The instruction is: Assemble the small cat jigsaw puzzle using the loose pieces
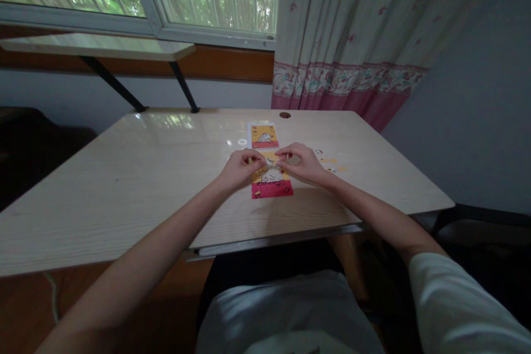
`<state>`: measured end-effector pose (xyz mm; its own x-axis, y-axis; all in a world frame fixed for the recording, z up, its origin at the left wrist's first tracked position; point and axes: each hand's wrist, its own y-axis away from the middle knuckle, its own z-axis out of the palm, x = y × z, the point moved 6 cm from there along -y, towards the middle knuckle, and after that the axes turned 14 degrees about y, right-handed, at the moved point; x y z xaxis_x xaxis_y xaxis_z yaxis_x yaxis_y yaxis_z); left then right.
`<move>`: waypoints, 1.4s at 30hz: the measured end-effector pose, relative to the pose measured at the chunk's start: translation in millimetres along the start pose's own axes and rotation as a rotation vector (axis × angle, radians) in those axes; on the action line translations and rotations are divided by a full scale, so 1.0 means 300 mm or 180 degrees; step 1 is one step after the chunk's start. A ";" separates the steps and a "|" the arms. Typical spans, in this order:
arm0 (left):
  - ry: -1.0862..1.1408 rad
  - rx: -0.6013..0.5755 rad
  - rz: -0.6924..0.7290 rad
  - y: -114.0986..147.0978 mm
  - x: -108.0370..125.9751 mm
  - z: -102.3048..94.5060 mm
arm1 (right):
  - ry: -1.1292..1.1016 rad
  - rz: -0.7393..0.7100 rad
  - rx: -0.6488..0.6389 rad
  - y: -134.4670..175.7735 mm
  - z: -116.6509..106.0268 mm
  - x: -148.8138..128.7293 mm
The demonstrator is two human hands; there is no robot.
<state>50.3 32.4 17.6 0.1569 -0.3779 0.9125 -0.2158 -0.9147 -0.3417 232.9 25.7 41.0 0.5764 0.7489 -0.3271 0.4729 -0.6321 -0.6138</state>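
Note:
My left hand (244, 167) and my right hand (302, 163) meet above a yellow and red cartoon picture (271, 189) lying on the table. Thumb and forefinger are pinched on each side, with a small pale piece (271, 164) between the two sets of fingertips; its kind is too small to make out. My fingers hide part of the picture's upper half. Just beyond them lies a smaller card (264, 137) with a similar white cartoon figure on yellow and red. Several small printed pieces (332, 170) are scattered right of my right hand.
The pale wooden table (145, 193) has a round cable hole (285, 115) near its back edge. A raised shelf (99, 46) on black struts stands at the back left. Behind are a window and a patterned curtain (332, 38).

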 end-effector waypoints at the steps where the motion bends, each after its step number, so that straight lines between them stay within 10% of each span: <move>1: 0.0036 0.0001 -0.0019 -0.001 -0.002 0.000 | 0.0127 -0.0115 0.0051 0.000 -0.002 -0.006; 17: -0.0025 -0.0223 -0.0074 0.007 -0.022 0.019 | 0.0905 -0.0392 -0.0340 0.004 -0.003 -0.032; 30: -0.1326 -0.1494 0.0819 0.041 0.008 0.005 | 0.0424 -0.0173 -0.1383 0.055 0.063 0.056; 42: -0.1344 -0.1701 0.0884 0.059 0.015 0.046 | 0.0475 -0.0110 -0.1479 0.051 0.070 0.053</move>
<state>60.3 12.5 12.4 0.3627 -0.7071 0.6070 -0.7251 -0.6233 -0.2928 235.4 32.0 11.3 0.6282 0.7558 -0.1847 0.7213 -0.6548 -0.2257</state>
